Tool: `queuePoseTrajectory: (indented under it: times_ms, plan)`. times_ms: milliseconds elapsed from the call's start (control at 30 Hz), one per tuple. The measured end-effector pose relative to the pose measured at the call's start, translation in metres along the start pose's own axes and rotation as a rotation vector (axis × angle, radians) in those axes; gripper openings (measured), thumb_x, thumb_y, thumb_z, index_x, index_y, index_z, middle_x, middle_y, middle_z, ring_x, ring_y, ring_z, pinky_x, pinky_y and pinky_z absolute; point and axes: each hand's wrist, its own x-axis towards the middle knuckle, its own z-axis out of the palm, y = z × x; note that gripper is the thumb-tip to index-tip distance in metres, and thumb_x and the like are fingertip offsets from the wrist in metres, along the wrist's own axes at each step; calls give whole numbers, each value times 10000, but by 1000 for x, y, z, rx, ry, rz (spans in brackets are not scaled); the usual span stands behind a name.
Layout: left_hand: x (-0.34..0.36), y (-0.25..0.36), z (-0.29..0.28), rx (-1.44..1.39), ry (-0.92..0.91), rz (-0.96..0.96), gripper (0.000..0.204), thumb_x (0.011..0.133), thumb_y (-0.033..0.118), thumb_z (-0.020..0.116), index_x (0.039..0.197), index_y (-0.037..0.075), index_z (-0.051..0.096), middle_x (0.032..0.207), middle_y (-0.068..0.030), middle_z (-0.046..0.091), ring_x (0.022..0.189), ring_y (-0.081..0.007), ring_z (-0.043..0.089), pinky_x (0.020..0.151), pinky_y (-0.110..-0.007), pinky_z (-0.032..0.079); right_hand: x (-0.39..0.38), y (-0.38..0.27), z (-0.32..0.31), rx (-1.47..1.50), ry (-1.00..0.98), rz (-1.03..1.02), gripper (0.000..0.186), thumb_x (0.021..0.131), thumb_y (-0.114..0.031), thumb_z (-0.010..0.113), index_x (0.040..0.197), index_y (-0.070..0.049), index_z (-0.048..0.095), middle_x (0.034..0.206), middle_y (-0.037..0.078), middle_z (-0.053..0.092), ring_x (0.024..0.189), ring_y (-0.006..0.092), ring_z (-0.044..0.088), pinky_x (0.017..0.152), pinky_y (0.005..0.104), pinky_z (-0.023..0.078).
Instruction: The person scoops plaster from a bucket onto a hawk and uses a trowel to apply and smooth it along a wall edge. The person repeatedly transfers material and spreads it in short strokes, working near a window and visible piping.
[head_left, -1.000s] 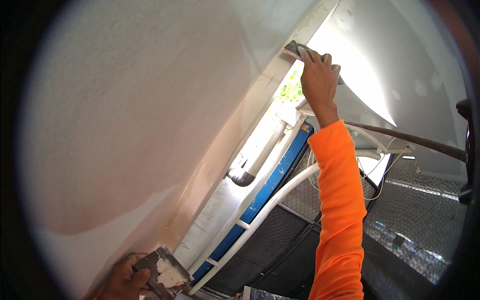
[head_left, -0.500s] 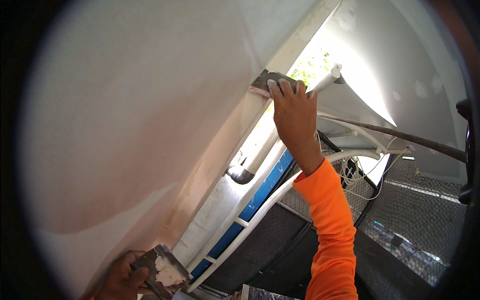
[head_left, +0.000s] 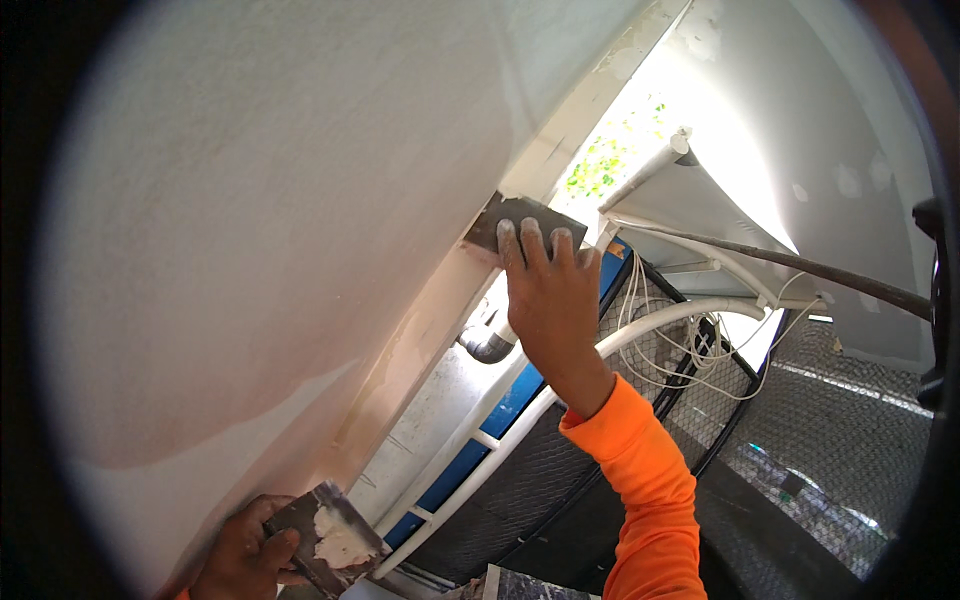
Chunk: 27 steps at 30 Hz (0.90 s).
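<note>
1. Head view: a broad white plastered wall fills the left and centre, smooth and pale, with a darker, damp-looking patch low down.
2. The wall ends at a pale corner edge that runs from upper right to lower left; bright daylight and green leaves show past it.
3. Beyond the edge there are a white pipe, a grey pipe elbow, a blue panel behind white rails, loose white cables, and dark wire mesh lower right. A dark hose crosses under a white slanted surface on the right.
4. No packages, labels or signs can be made out here.
5. The right hand, in an orange sleeve, reaches up to the corner edge. Its fingers lie nearly straight and close together, pressed flat on the back of a grey putty blade, which rests against the edge.
6. The left hand sits at the bottom, near the wall's foot. Its fingers are curled around a dark flat scraper that carries a lump of white putty on its face.
7. The two hands are well apart, one high on the edge, one low.
</note>
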Motion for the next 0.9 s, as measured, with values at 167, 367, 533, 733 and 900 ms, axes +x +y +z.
queuePoseTrajectory:
  times_ms: [167, 367, 533, 733, 900]
  plan:
    - [11, -18, -6, -38, -16, 14, 424, 1065, 180, 617, 1418, -23, 501, 1143, -143, 734, 970, -246, 778, 882, -436, 686, -30, -42, -4, 22, -94, -57, 479, 981, -216, 640, 1434, -58, 639, 1339, 112, 629, 1140, 270, 591, 828, 455, 476]
    - [9, -20, -7, -22, -4, 2, 415, 1068, 173, 611, 1427, -2, 499, 1158, -145, 727, 991, -252, 770, 897, -449, 677, -55, -70, -14, 78, -108, -101, 495, 961, -186, 633, 1443, -75, 634, 1323, 93, 637, 1067, 255, 602, 745, 426, 442]
    - [7, -12, -4, 55, 14, -17, 427, 1061, 195, 620, 1427, 8, 507, 1144, -129, 722, 959, -242, 763, 883, -457, 677, -86, -101, -24, 158, -168, -188, 513, 967, -190, 619, 1453, -27, 623, 1342, 133, 625, 1054, 254, 579, 749, 411, 457]
    - [6, -11, -5, 63, 20, 11, 412, 1040, 192, 629, 1395, 6, 536, 1131, -124, 723, 925, -234, 763, 847, -434, 686, -125, -135, -67, 520, -265, -302, 499, 975, -199, 637, 1445, -30, 624, 1316, 176, 629, 1060, 289, 590, 802, 451, 493]
    - [7, -12, -4, -13, 0, 24, 441, 1022, 202, 651, 1399, 6, 536, 1118, -123, 726, 932, -235, 765, 831, -434, 691, -98, -46, -42, 505, -129, 85, 417, 954, -113, 657, 1363, -35, 659, 1176, 178, 679, 987, 337, 636, 785, 471, 495]
